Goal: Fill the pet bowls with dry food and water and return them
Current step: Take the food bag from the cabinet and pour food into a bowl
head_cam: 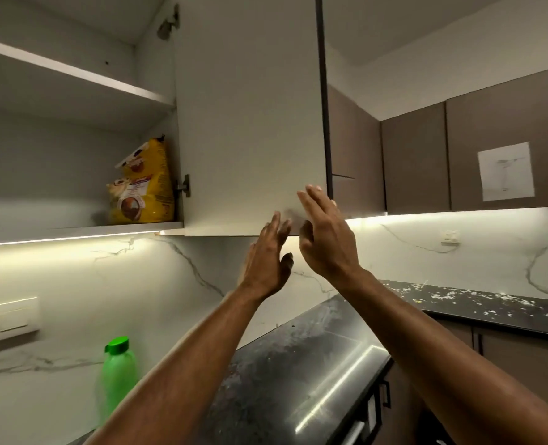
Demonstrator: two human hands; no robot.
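Observation:
A yellow bag of dry pet food (pixel 144 184) stands upright on the lowest shelf of an open wall cabinet, against its right side wall. The cabinet door (pixel 250 123) is swung open toward me, white inside face showing. My right hand (pixel 324 232) is raised with straight fingers at the door's lower right corner, fingertips at its edge. My left hand (pixel 269 258) is just below and left of it, fingers straight, near the door's bottom edge. Neither hand holds anything. No pet bowls are in view.
A green plastic bottle (pixel 118 374) with a green cap stands on the counter at lower left. The dark stone counter (pixel 298 364) runs right, with white specks along its far stretch. Closed brown wall cabinets (pixel 458 155) hang at right. An upper shelf (pixel 73 72) sits above the bag.

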